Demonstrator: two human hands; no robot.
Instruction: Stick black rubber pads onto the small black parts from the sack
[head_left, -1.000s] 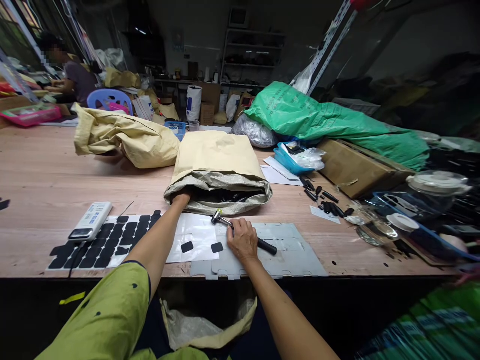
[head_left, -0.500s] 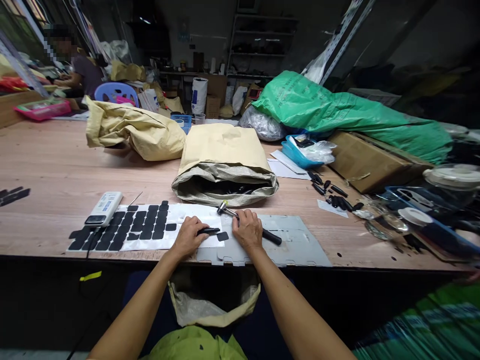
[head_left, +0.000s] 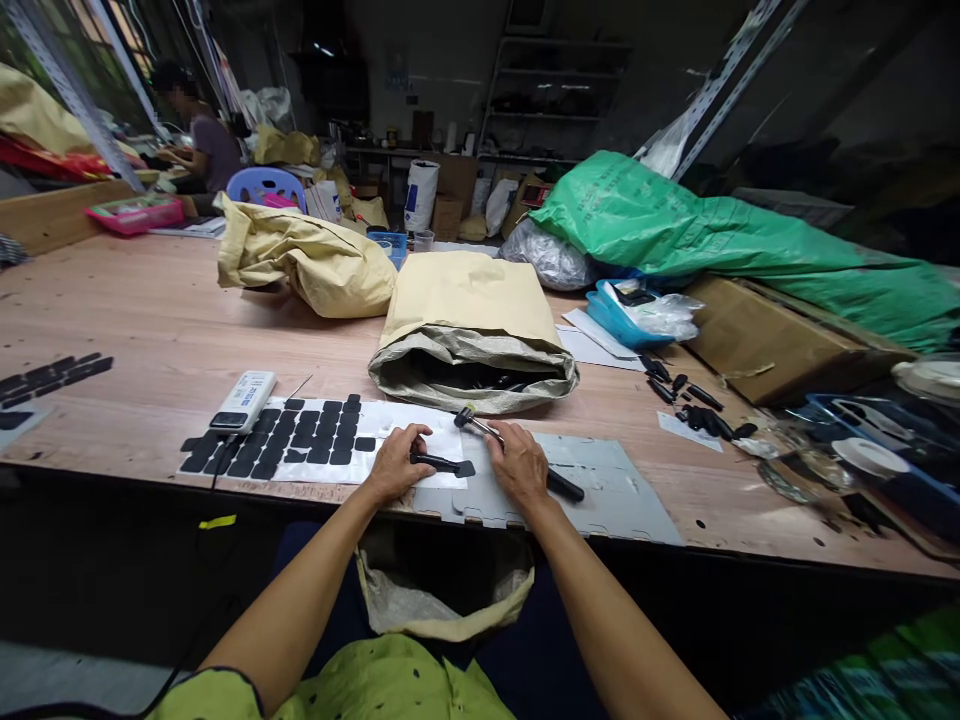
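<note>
Two hands I note before the central sack [head_left: 471,295]: the left hand [head_left: 400,463], fingers pinched, grips a black rod [head_left: 439,463]; the right hand [head_left: 520,461], fingers curled, holds the hammer [head_left: 565,486], its head nearest the sack.

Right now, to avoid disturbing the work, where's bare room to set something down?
Widest: wooden tabletop between flat black strips, the white rectangular device and crumpled tan sack. Smaller: between the grey sheet and loose black parts. Crowded: around left hand and right hand, and by the brown cardboard box.

A green sack [head_left: 720,235] lies by a cardboard box [head_left: 772,345] and blue basket [head_left: 609,318].
</note>
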